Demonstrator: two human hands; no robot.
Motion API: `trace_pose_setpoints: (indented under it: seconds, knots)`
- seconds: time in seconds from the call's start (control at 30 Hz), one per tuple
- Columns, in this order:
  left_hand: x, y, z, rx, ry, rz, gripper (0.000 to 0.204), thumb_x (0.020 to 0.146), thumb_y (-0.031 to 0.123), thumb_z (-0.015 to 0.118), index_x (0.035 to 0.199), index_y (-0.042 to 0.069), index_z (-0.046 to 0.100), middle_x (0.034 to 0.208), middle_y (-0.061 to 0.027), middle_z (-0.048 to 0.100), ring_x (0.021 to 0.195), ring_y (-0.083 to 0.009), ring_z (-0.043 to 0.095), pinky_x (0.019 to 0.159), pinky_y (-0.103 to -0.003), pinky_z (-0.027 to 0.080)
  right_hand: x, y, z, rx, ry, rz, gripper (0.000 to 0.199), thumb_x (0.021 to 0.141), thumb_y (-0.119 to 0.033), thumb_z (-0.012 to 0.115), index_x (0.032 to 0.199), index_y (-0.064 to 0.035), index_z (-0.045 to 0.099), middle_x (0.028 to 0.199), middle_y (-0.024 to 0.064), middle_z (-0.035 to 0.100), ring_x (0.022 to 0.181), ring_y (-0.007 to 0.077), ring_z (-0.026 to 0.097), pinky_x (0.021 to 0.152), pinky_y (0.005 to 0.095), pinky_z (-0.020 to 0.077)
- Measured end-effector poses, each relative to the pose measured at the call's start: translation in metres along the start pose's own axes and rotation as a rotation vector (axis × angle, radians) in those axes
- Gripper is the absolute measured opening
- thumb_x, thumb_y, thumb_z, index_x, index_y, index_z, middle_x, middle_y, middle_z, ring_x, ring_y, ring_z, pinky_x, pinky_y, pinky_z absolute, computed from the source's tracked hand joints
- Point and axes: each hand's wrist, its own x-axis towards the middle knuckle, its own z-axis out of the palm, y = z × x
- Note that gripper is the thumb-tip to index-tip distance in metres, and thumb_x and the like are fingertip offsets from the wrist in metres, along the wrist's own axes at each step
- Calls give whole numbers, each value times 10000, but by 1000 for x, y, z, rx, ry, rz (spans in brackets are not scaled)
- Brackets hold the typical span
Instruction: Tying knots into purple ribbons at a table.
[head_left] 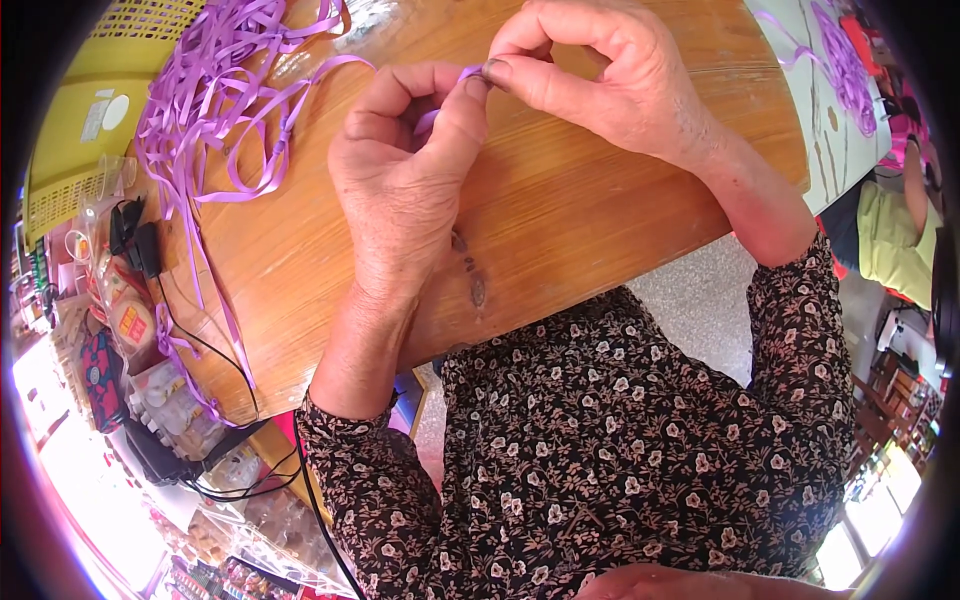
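Observation:
Above the wooden table (580, 220), my two hands meet at a narrow purple ribbon (426, 122). My left hand (405, 160) is closed, pinching the ribbon between thumb and fingers, with part of it showing inside the curled fingers. The thumb and index finger of my right hand (600, 80) press together on the ribbon right beside the left thumb tip. What lies exactly between those fingertips is too small to make out. From my left hand the ribbon seems to run left toward a loose, tangled heap of purple ribbon (215, 110).
A yellow plastic basket (75, 130) stands at the far left. Beside the table's left edge are a black plug with a cable (148, 250) and packaged goods (125, 310). More purple ribbon (845, 75) lies on a white marbled surface (800, 60), near another person's sleeve (895, 245).

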Motion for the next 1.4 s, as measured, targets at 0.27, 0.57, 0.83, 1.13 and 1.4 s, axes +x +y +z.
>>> trace_pose_setpoints:
  seconds: [0.27,0.57,0.83,1.13,1.4]
  knots:
    - [1,-2,-1,-144,-2,-32,90,845,20,647,931,0,625,816,22,599,681,-11,488,599,-143,387,17,-35,-8,371,-50,904,67,840,-84,631,855,-19,639,790,22,637,728,81,576,653,215,451]
    - [3,-5,-8,-492,-238,-103,144,843,-21,624,985,-2,615,879,-12,609,705,-49,479,602,-186,369,26,-37,-18,642,-101,1183,111,864,-137,634,871,-27,643,797,-8,628,761,59,555,700,193,430]
    - [5,-9,-9,-545,-311,-86,145,850,-25,611,990,10,622,899,-12,617,716,-61,483,605,-197,374,22,-37,-15,725,-55,1232,113,884,-139,613,886,-30,640,801,-9,620,777,52,549,709,192,434]
    - [4,-11,-11,-594,-254,-102,140,865,10,605,1004,18,622,894,-13,628,677,-67,468,578,-212,354,28,-52,-9,538,76,872,54,868,-68,616,903,-31,633,806,21,616,785,90,568,704,211,442]
    - [3,-11,-10,-588,-215,-106,139,866,20,608,1004,13,624,871,-1,620,647,-50,444,559,-210,333,6,-29,10,65,124,333,128,800,-39,650,924,-38,617,839,51,641,789,187,637,697,289,501]
